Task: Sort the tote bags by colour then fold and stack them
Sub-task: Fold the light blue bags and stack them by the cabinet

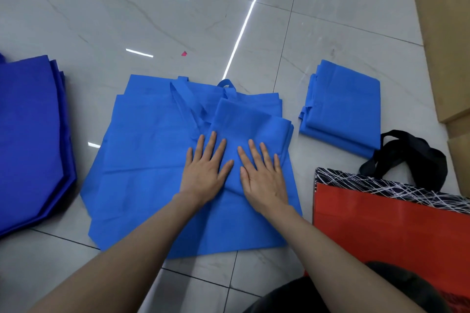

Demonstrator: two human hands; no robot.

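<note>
In the head view, a folded light-blue tote bag is pressed flat under the left hand and right hand. Both are spread with straight fingers and grasp nothing. A pile of unfolded light-blue bags is partly hidden beneath it. 1 folded stack lies apart at right. Dark-blue bags are cut off at the left edge and a red bag at the right.

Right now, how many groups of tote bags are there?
4: dark blue pile left, light blue pile centre, folded light blue stack right, red bag lower right. Others may be hidden.
</note>
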